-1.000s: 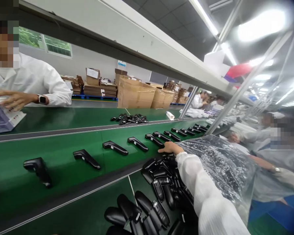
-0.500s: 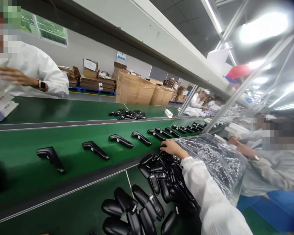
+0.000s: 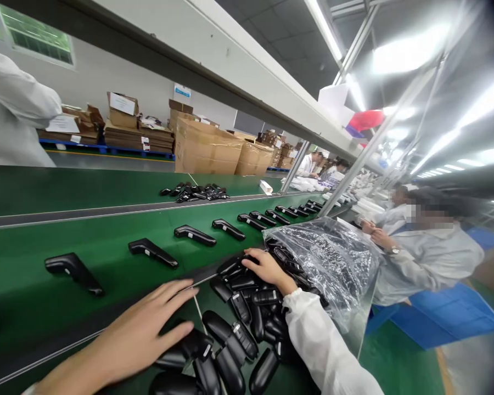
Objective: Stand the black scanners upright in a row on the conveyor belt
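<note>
My left hand (image 3: 144, 329) reaches in from the lower left. Its fingers are stretched out and spread, palm down, over the near black pieces, with nothing visible in the grasp. My right hand (image 3: 267, 269) is at the far edge of a heap of glossy black plastic housings (image 3: 265, 370). Its thumb and fingers are curled around a black plastic housing (image 3: 243, 259), mostly hidden by the fingers. Beyond both hands, a row of bent black handles (image 3: 195, 235) with small white labels lies spaced along the green conveyor belt (image 3: 111, 233).
A clear plastic bag (image 3: 333, 252) partly covers the heap on the right. More black parts (image 3: 195, 192) lie on the far green surface near a small white box (image 3: 266, 187). A metal post (image 3: 349, 170) and overhead beam (image 3: 214, 60) frame the belt. Co-workers (image 3: 420, 247) sit at right.
My left hand has come into view from the lower left. My right hand has drawn nearer and left over the heap. The view has turned, and the person across is further out of frame.
</note>
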Available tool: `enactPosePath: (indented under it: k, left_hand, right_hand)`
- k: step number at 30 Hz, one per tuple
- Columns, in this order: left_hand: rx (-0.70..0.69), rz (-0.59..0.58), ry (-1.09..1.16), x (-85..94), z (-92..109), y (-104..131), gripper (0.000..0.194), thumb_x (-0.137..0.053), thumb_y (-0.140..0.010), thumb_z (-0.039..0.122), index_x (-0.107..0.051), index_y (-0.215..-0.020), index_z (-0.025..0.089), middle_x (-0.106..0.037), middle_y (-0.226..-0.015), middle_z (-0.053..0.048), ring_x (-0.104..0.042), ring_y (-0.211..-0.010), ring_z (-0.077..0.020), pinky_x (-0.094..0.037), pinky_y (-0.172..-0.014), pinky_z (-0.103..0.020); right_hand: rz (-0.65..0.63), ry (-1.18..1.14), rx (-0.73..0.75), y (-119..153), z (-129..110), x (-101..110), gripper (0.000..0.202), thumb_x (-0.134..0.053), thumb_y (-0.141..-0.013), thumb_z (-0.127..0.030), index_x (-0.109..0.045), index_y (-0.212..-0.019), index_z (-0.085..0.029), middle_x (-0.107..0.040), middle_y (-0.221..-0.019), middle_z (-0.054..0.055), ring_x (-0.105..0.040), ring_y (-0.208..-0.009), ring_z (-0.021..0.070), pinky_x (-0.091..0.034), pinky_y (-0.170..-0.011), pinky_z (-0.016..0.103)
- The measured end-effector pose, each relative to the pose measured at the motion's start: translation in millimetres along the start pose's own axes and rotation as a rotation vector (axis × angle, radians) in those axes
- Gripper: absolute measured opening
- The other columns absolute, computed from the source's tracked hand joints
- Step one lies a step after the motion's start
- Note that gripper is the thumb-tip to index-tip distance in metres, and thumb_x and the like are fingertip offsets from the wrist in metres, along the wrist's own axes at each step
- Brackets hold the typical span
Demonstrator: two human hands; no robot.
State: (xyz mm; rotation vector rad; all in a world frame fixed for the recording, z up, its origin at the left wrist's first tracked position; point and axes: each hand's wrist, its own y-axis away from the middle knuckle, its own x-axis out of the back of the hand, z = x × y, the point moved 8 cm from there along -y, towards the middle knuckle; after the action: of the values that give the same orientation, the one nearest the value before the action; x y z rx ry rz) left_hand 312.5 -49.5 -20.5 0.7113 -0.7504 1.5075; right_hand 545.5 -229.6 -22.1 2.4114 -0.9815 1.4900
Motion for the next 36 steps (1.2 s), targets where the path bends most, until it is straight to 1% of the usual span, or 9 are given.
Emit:
enactPosePath:
  k: [3, 6, 10, 13, 17, 20, 24, 27, 36]
  left_hand:
    - [-0.072, -0.064, -0.064, -13.8, 30, -59, 0.071, -0.046, -0.090, 0.064, -0.029, -0.151, 0.033, -0.025, -0.159, -0.005, -0.027, -0.144, -0.0341, -0.030, -0.114, -0.053]
    - [-0.128, -0.143, -0.047, -28.8, 40, -75, 0.070, -0.044, -0.090, 0.064, -0.030, -0.150, 0.032, -0.024, -0.159, -0.006, -0.021, -0.146, -0.0332, -0.020, -0.117, -0.057]
    - [-0.097, -0.266, -0.009, -33.0, 33, -48, 0.055, -0.043, -0.090, 0.065, -0.044, -0.141, 0.044, -0.036, -0.155, 0.002, -0.020, -0.146, -0.0363, -0.027, -0.114, -0.060]
    - [-0.099, -0.256, -0.006, -25.6, 35, -38, 0.047, -0.041, -0.094, 0.060, -0.049, -0.137, 0.043, -0.044, -0.150, 0.003, -0.030, -0.144, -0.0320, -0.030, -0.115, -0.052]
    - [-0.121, -0.080, -0.082, -14.1, 41, -51, 0.039, -0.042, -0.097, 0.046, -0.059, -0.129, 0.031, -0.053, -0.141, -0.003, -0.050, -0.128, -0.0269, -0.038, -0.109, -0.043]
    - [-0.142, -0.040, -0.124, -15.1, 40, -51, 0.035, -0.046, -0.095, 0.040, -0.061, -0.125, 0.028, -0.059, -0.132, -0.005, -0.056, -0.119, -0.0269, -0.043, -0.101, -0.041]
    - [-0.216, -0.025, -0.118, -20.4, 42, -31, 0.029, -0.046, -0.095, 0.030, -0.063, -0.118, 0.028, -0.068, -0.107, -0.005, -0.062, -0.104, -0.0229, -0.043, -0.098, -0.037]
    - [-0.166, 0.020, -0.120, -22.6, 41, -22, 0.027, -0.044, -0.095, 0.028, -0.064, -0.112, 0.026, -0.068, -0.101, -0.006, -0.062, -0.100, -0.0232, -0.045, -0.093, -0.036]
    - [0.073, 0.006, -0.098, -1.3, 29, 3, 0.040, -0.045, -0.089, 0.027, -0.055, -0.128, 0.030, -0.060, -0.125, -0.006, -0.061, -0.109, -0.0258, -0.050, -0.091, -0.036]
  right_hand:
    - [-0.050, -0.099, 0.104, 12, -37, -11, 0.028, -0.056, -0.093, -0.044, -0.069, -0.106, -0.023, -0.068, -0.116, 0.006, -0.062, -0.109, 0.0196, -0.043, -0.101, 0.032]
    - [-0.035, -0.195, 0.166, 20, -56, 2, 0.028, -0.059, -0.091, -0.046, -0.071, -0.100, -0.023, -0.064, -0.119, 0.005, -0.059, -0.111, 0.0190, -0.042, -0.102, 0.032]
    - [0.091, -0.348, -0.029, 15, -21, 36, 0.030, -0.059, -0.090, -0.045, -0.068, -0.108, -0.022, -0.066, -0.100, 0.005, -0.062, -0.095, 0.0184, -0.048, -0.089, 0.031]
    - [0.086, -0.502, -0.144, -6, 4, 39, 0.034, -0.062, -0.085, -0.040, -0.061, -0.113, -0.021, -0.066, -0.095, 0.004, -0.063, -0.086, 0.0175, -0.050, -0.081, 0.030]
    - [-0.065, -0.652, -0.024, -48, -16, 11, 0.038, -0.057, -0.084, -0.029, -0.057, -0.121, -0.021, -0.061, -0.103, 0.004, -0.064, -0.092, 0.0168, -0.050, -0.080, 0.028]
    - [-0.126, -0.469, 0.060, -62, -38, -9, 0.037, -0.047, -0.084, -0.017, -0.065, -0.116, -0.020, -0.059, -0.099, 0.004, -0.061, -0.091, 0.0154, -0.049, -0.083, 0.029]
    - [-0.265, -0.139, 0.247, -47, -58, -26, 0.032, -0.047, -0.084, -0.011, -0.072, -0.101, -0.020, -0.062, -0.103, 0.006, -0.060, -0.094, 0.0162, -0.047, -0.092, 0.030]
    - [-0.347, 0.012, 0.247, -34, -58, -37, 0.024, -0.056, -0.090, -0.026, -0.070, -0.108, -0.021, -0.065, -0.104, 0.006, -0.063, -0.089, 0.0176, -0.049, -0.084, 0.029]
    - [-0.342, 0.177, 0.221, -16, -63, -38, 0.037, -0.063, -0.089, -0.038, -0.062, -0.123, -0.025, -0.060, -0.122, 0.008, -0.061, -0.106, 0.0230, -0.046, -0.097, 0.033]
